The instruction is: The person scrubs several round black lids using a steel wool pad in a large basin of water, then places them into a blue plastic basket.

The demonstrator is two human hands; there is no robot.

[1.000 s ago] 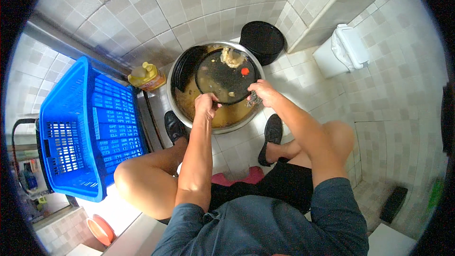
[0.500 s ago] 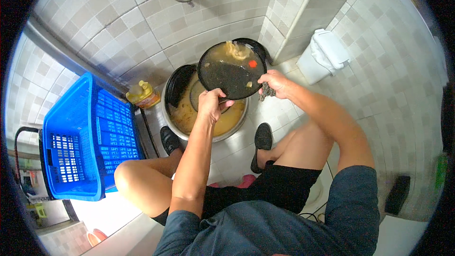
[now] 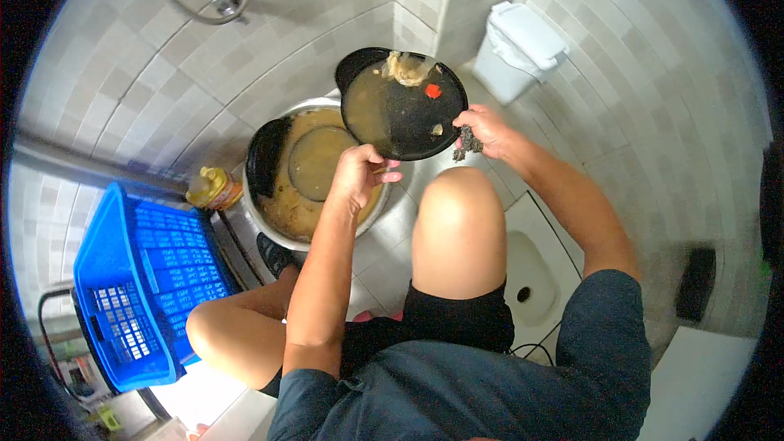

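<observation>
A round, shallow black pan [image 3: 408, 118] is tilted above the right side of a large metal basin, with murky liquid pooled toward its left. Pale food scraps and a red piece lie in it. My left hand [image 3: 359, 175] grips its near-left rim, thumb on top and fingers partly hidden beneath. At the right rim, my right hand [image 3: 484, 129] pinches the edge and also holds a grey steel-wool scrubber [image 3: 469, 145]. Brownish water fills the basin [image 3: 260, 216], where a round dish [image 3: 318, 165] lies submerged and dark dishes [image 3: 265, 159] lean on the left.
A blue plastic basket [image 3: 143, 278] stands at the left, near a yellow bottle [image 3: 214, 188]. A white lidded bin [image 3: 518, 49] sits at the far right by the tiled wall. Another black round dish [image 3: 349, 69] is behind the pan. A squat toilet [image 3: 535, 278] lies right of my knee.
My view has shifted and turned. The pan's liquid has gathered toward its left side, baring more of the right. My right leg has swung inward, uncovering the squat toilet. Both hands keep the pan.
</observation>
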